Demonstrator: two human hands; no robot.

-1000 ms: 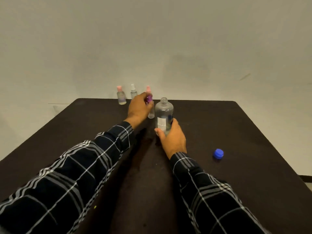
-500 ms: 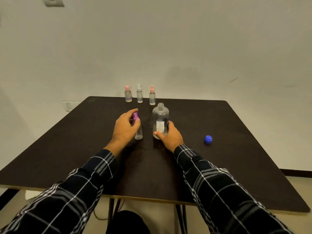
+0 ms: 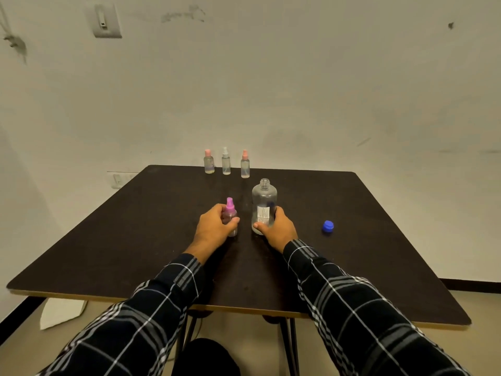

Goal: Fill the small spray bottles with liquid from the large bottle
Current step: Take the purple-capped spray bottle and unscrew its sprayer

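Both arms reach forward, plaid sleeves (image 3: 339,294) down to the wrists. Left hand (image 3: 214,229): fingers and thumb curled round small spray bottle (image 3: 230,213). Right hand (image 3: 280,230): thumb across lower front of large bottle (image 3: 263,202), fingers round its side. The 2 hands are near, apart.

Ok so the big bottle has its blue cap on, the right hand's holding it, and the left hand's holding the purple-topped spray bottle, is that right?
Not quite: the large bottle is uncapped, and the blue cap lies on the table to its right, as the head view shows. The right hand does hold it, and the left hand holds the purple-topped spray bottle.
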